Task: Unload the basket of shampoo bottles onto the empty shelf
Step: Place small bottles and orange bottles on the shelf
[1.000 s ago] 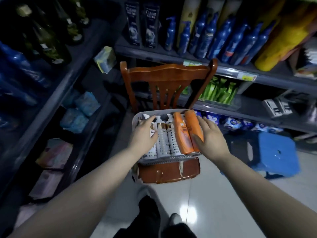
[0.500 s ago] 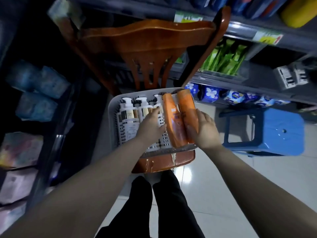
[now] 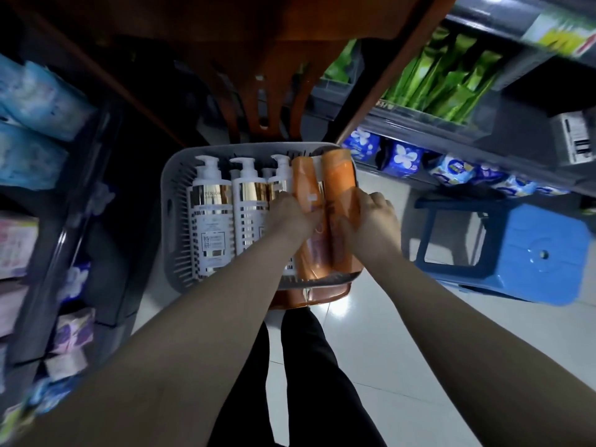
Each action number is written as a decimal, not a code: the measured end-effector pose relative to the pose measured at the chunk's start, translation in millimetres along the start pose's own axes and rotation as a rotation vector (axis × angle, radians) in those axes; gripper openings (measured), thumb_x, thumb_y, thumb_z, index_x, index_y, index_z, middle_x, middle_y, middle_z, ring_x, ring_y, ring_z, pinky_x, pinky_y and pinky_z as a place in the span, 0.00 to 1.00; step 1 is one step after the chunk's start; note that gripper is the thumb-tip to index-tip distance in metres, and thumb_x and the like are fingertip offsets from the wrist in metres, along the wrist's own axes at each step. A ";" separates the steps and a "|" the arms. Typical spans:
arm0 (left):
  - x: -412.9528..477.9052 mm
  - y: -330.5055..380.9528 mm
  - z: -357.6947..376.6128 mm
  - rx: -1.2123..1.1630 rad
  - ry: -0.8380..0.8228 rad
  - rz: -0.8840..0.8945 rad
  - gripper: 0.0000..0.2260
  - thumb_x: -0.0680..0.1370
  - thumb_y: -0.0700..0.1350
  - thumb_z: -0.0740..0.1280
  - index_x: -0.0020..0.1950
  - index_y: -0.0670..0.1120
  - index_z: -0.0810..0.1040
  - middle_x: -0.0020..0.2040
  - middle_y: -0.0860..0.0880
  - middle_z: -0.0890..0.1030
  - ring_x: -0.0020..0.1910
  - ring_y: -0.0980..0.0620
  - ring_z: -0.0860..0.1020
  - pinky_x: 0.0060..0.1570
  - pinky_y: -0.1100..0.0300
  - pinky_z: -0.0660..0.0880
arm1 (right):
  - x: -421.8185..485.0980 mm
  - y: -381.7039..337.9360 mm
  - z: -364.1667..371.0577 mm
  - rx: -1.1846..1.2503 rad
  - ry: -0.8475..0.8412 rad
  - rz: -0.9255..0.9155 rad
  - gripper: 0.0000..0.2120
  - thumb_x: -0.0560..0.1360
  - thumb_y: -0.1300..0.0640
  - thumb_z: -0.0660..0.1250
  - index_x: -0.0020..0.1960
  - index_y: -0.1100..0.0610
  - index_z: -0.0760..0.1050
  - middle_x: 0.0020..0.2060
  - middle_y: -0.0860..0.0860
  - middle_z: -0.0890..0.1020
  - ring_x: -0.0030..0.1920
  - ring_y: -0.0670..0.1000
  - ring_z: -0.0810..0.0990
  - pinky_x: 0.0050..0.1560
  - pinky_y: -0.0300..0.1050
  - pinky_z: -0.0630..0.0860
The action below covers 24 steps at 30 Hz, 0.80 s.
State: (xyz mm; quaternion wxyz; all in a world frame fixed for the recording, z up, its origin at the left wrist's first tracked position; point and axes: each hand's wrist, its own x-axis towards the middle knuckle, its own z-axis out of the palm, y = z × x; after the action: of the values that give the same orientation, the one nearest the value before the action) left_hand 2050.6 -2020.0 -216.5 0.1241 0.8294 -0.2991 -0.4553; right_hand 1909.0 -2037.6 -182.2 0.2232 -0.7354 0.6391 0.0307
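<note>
Shop aisle — both hands' grip (image 3: pixel 292 217) (image 3: pixel 371 221) wraps orange bottles (image 3: pixel 322 201) in basket (image 3: pixel 174 201)

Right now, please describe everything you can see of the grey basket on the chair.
The grey basket looks like plastic, rectangular with rounded corners and slotted walls. It sits level on the seat of the wooden chair. Inside lie white pump bottles on the left and two orange bottles on the right, their tops pointing away. The left hand and right hand reach in and rest on the orange bottles.
</note>
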 end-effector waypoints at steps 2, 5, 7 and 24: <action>-2.0 1.5 3.1 -0.083 -0.010 -0.036 0.23 0.70 0.52 0.75 0.58 0.43 0.70 0.52 0.46 0.79 0.46 0.47 0.80 0.43 0.57 0.75 | 1.5 1.4 1.9 0.016 -0.014 0.002 0.22 0.76 0.47 0.63 0.66 0.57 0.71 0.54 0.57 0.77 0.54 0.58 0.74 0.50 0.49 0.72; -11.3 -2.4 7.5 -0.205 -0.003 -0.007 0.26 0.71 0.48 0.74 0.64 0.43 0.66 0.52 0.48 0.79 0.51 0.46 0.79 0.45 0.58 0.72 | 3.6 1.1 3.5 0.048 -0.039 -0.003 0.26 0.75 0.47 0.64 0.69 0.57 0.67 0.56 0.56 0.78 0.56 0.58 0.75 0.53 0.50 0.72; -17.1 -13.7 3.2 -0.271 0.030 0.010 0.21 0.72 0.47 0.74 0.57 0.48 0.66 0.46 0.54 0.77 0.45 0.51 0.78 0.41 0.60 0.72 | 4.7 -1.6 6.5 0.059 -0.066 -0.027 0.29 0.75 0.46 0.65 0.71 0.58 0.64 0.54 0.57 0.79 0.54 0.59 0.77 0.51 0.50 0.74; -90.0 -78.3 -159.1 -0.414 0.303 0.113 0.20 0.72 0.44 0.74 0.55 0.50 0.65 0.44 0.59 0.75 0.42 0.64 0.74 0.36 0.65 0.70 | -24.1 -72.6 -53.3 0.513 -0.223 -0.157 0.29 0.68 0.52 0.72 0.64 0.45 0.62 0.42 0.39 0.74 0.42 0.44 0.76 0.39 0.41 0.72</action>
State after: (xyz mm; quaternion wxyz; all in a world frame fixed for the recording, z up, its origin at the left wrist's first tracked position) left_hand 2176.0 -1913.9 -104.4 0.3599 0.8270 -0.2234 -0.3696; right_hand 1961.1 -2028.8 -105.3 0.4724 -0.6944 0.5385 -0.0688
